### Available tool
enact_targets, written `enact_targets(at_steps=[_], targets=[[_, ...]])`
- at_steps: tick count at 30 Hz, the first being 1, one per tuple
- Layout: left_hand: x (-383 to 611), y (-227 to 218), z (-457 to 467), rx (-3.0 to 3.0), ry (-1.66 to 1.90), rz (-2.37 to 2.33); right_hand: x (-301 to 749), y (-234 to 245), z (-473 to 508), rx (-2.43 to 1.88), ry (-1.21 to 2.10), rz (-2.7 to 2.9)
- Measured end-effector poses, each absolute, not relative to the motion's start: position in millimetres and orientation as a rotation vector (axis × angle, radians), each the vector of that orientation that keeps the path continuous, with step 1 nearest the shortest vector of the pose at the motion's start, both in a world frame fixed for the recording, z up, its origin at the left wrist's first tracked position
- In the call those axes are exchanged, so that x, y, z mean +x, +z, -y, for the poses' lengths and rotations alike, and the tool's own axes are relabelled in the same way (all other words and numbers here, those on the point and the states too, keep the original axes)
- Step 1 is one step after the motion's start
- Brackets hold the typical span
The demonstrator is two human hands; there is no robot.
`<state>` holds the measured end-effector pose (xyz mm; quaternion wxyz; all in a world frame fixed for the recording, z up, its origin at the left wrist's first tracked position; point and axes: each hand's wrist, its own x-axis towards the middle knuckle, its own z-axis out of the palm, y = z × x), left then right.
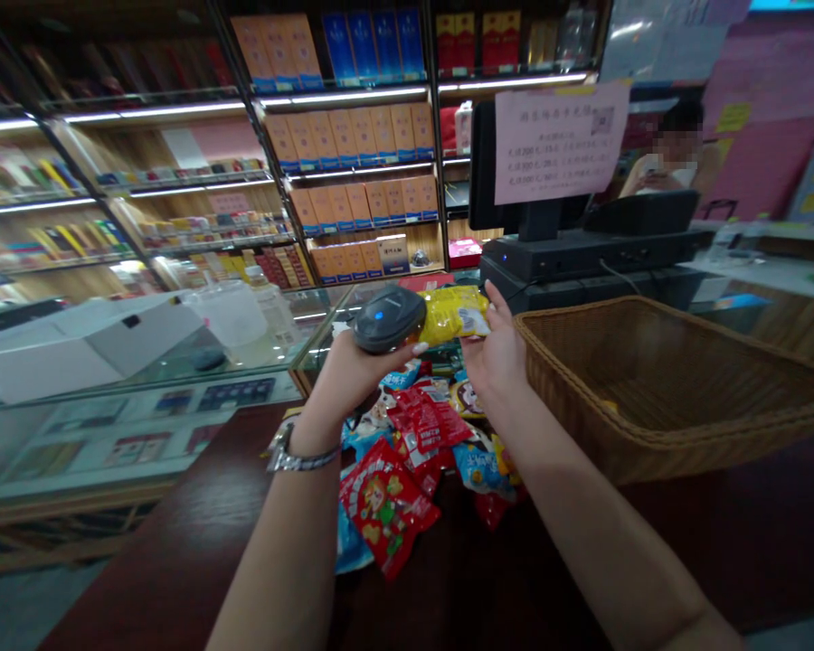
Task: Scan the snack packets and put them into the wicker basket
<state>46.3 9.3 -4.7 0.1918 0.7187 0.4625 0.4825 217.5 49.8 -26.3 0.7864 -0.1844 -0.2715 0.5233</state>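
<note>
The left hand (353, 375) is closed round a handheld scanner (389, 318), fingers curled under the body and a steel watch (303, 457) on the wrist. The scanner's grey back faces up, so its window cannot be seen from here. The right hand (495, 357) is part open, its fingers raised behind a yellow packet (453, 315) and gripping it by the edge. The packet is held up at about the scanner's height, its nearer end touching or just beside the scanner's head; the angle does not settle which. Both hands sit clear of everything below them, with nothing between scanner and packet.

Under the hands lies a loose heap of snack packets (421, 452) on a dark wooden counter (142, 551), a red packet (386, 506) prominent on the near side. A wicker basket (603, 425) stands on the counter to the right, just beside the right forearm; its inside shows bare weave. Ahead is a till screen (529, 163) with a pink notice (560, 142) taped to it, and a glass display case (142, 362) runs along the left, a white box (88, 348) on top. Lit shelves of boxed goods (345, 136) fill the back wall. Another person (665, 154) sits well off to the right — apart from this work, hands not on it.
</note>
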Motion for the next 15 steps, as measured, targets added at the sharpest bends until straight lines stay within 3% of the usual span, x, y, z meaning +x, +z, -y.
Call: enact_targets(at_steps=[7, 15], targets=[[50, -4, -10, 1.599, 1.629, -1.141, 224, -25, -40, -0.536, 1.32, 1.091], [34, 0, -14, 1.397, 1.683, -1.105, 253, -20, -40, -0.52, 1.407, 1.407]])
